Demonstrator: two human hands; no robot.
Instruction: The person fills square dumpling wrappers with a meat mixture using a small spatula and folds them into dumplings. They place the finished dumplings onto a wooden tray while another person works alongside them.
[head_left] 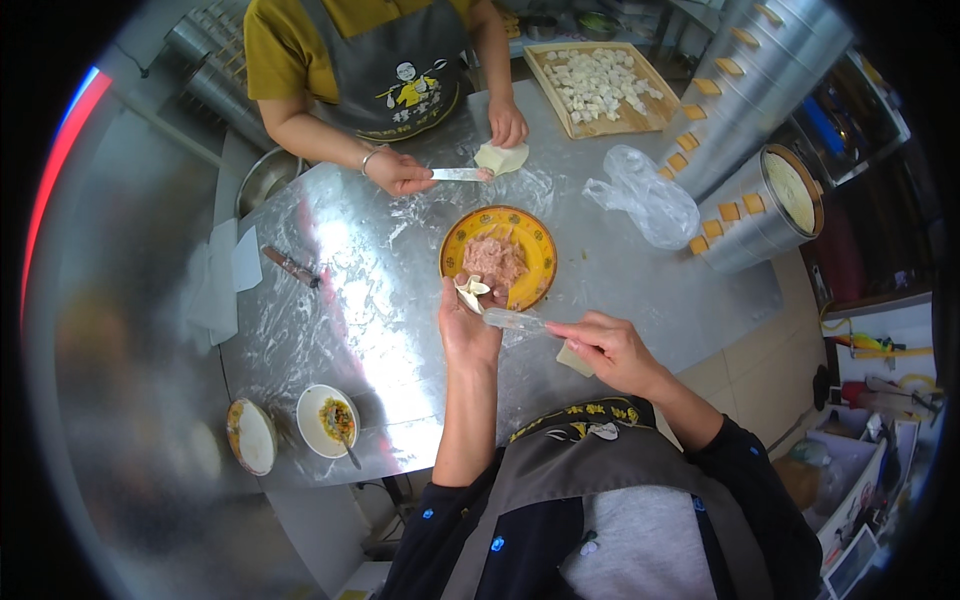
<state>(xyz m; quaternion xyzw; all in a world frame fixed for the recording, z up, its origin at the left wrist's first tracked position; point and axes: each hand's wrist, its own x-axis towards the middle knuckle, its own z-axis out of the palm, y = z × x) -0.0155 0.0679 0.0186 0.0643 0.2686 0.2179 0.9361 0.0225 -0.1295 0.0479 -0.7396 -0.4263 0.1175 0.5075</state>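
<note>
My left hand [465, 325] holds a small pale, folded dough wrapper [472, 293] at the near edge of a yellow patterned plate [453, 238] of pink minced filling [492, 258]. My right hand [600, 350] grips a flat, light-coloured spatula [513, 320], its blade beside the wrapper and just below the plate. A square of pale dough wrappers [573, 360] lies on the steel table [380, 270], partly under my right hand.
Across the table a co-worker [355, 90] holds a spatula and wrapper. A wooden tray [645, 115] of dumplings, plastic bag [650, 200], tall steel steamers [745, 80], a knife [290, 265], two bowls [318, 425] at near left and a steel bowl [255, 185] surround the work area.
</note>
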